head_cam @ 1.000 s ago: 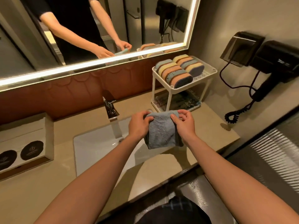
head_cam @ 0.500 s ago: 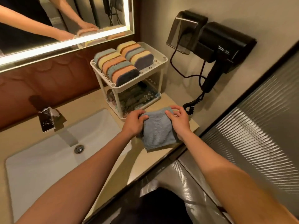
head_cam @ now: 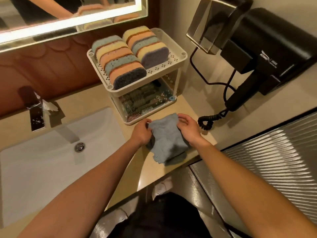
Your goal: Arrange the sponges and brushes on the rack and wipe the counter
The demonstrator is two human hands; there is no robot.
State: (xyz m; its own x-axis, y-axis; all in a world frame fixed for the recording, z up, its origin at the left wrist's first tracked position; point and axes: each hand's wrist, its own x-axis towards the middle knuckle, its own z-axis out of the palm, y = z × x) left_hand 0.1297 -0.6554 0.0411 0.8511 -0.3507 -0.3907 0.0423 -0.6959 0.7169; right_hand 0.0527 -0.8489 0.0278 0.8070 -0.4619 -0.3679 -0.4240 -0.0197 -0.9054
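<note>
A folded blue-grey cloth (head_cam: 167,141) hangs between my hands just above the beige counter (head_cam: 193,110), in front of the white two-tier rack (head_cam: 171,63). My left hand (head_cam: 141,131) pinches the cloth's left top corner. My right hand (head_cam: 187,127) pinches its right top corner. Two rows of several coloured sponges (head_cam: 120,61) stand on the rack's top shelf. Dark brushes (head_cam: 145,98) lie on the lower shelf, partly hidden by the shelf above.
A white sink (head_cam: 42,160) with a chrome faucet (head_cam: 35,110) lies to the left. A black wall hair dryer (head_cam: 267,48) with a coiled cord (head_cam: 208,120) hangs on the right wall. A ribbed glass panel (head_cam: 274,160) closes the right side. A lit mirror (head_cam: 68,18) hangs behind.
My view swung right from the sink to the rack's corner. Both hands carried the cloth right and lowered it to the counter in front of the rack.
</note>
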